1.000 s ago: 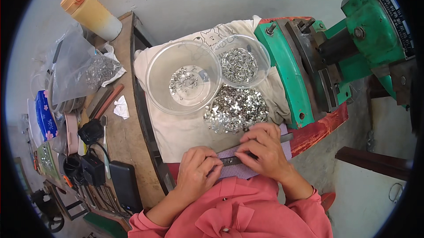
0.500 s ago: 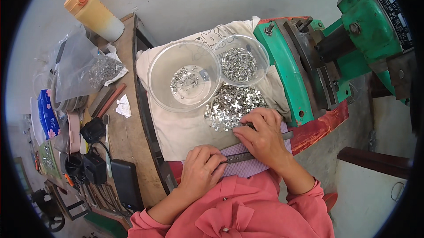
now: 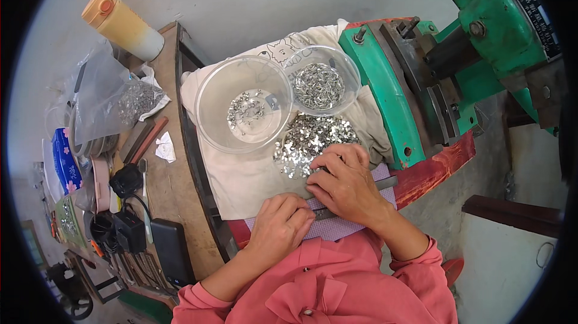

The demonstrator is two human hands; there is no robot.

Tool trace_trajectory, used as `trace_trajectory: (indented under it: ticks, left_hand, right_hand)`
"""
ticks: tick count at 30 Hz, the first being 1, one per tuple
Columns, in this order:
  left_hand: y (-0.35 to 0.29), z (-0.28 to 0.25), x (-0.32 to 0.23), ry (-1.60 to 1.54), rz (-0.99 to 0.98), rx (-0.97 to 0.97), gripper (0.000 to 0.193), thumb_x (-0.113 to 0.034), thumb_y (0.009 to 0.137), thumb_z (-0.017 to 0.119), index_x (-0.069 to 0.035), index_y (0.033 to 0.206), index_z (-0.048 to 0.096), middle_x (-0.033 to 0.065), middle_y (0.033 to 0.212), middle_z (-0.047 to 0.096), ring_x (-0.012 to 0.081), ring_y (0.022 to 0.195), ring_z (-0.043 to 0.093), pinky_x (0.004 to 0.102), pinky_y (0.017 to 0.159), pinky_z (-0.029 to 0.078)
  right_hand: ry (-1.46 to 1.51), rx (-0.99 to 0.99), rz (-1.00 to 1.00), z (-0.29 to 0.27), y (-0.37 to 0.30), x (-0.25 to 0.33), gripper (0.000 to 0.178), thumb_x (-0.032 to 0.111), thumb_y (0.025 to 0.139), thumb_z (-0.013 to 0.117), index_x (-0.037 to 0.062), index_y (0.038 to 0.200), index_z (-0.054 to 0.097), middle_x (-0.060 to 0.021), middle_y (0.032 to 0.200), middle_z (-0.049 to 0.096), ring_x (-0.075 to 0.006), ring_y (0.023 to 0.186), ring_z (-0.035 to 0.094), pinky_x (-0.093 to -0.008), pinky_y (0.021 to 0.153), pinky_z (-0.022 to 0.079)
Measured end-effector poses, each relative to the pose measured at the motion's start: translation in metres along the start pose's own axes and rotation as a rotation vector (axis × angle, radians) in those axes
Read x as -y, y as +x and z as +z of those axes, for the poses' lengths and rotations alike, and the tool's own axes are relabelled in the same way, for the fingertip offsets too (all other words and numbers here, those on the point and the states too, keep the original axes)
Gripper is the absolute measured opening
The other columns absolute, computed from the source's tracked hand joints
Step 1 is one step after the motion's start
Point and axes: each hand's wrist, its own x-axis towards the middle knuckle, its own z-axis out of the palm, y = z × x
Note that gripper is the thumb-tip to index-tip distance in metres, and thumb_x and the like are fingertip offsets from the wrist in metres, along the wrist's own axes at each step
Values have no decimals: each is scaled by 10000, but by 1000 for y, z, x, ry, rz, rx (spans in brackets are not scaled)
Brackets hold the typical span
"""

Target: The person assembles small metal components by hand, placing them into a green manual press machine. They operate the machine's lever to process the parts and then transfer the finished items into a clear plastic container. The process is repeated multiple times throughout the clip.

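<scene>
My left hand (image 3: 280, 222) is closed at the left end of a dark metal strip (image 3: 324, 212), low in front of my body. Its curled fingertips hide that end. My right hand (image 3: 344, 184) arches over the strip with thumb and fingers drawn together. Something small and dark shows between them, too covered to name. Just beyond the right fingertips lies a loose pile of small shiny metal pieces (image 3: 313, 137) on a beige cloth (image 3: 232, 188). A purple checked cloth (image 3: 328, 229) lies beneath the strip.
A large clear tub (image 3: 201, 104) holds a few small metal parts; a smaller clear tub (image 3: 356, 77) holds many thin ones. At right stands a green machine (image 3: 385, 101). On the left, a wooden table (image 3: 174, 197) bears a bottle (image 3: 129, 26), a plastic bag (image 3: 99, 98) and a black power bank (image 3: 173, 249).
My right hand has shifted slightly left toward my left hand, covering more of the strip. My left hand has moved a little to the right. The whole view has shifted slightly.
</scene>
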Motion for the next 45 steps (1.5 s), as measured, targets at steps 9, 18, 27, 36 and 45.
trace_trajectory:
  ticks: [9, 18, 27, 36, 45]
  left_hand:
    - [14, -22, -7, 203, 33, -6, 179, -67, 737, 767, -61, 865, 642, 63, 969, 635, 256, 971, 622, 376, 804, 465]
    - [23, -19, 10, 317, -26, 9, 159, -62, 739, 760, -70, 856, 653, 53, 931, 613, 259, 906, 595, 376, 785, 464]
    - [16, -17, 9, 133, -68, -37, 196, -34, 713, 784, -60, 860, 657, 75, 925, 628, 282, 884, 608, 379, 764, 489]
    - [-3, 4, -4, -44, -19, -47, 215, -39, 715, 802, -51, 875, 658, 101, 951, 635, 291, 928, 625, 401, 797, 490]
    - [-3, 2, -4, -54, -50, -36, 278, -75, 725, 818, -55, 949, 655, 107, 1005, 632, 319, 956, 614, 414, 821, 491]
  right_hand:
    - [86, 26, 58, -16, -28, 6, 136, 156, 737, 784, 125, 837, 696, 6, 1031, 628, -242, 1097, 547, -449, 990, 340]
    - [23, -32, 110, -14, -32, 3, 184, 169, 728, 806, 137, 895, 737, 6, 1034, 626, -236, 1091, 552, -438, 972, 362]
    - [-148, 28, -45, -6, 1, -3, 110, 142, 767, 643, 92, 852, 691, -36, 1081, 613, -246, 1126, 545, -439, 1019, 362]
    - [-88, 115, -110, -7, 13, -10, 80, 152, 769, 670, 85, 813, 671, -38, 1025, 600, -240, 1151, 527, -445, 1052, 340]
    - [-81, -12, -60, 1, -5, -3, 126, 161, 778, 741, 113, 841, 643, -7, 1007, 602, -234, 1120, 546, -436, 1028, 346]
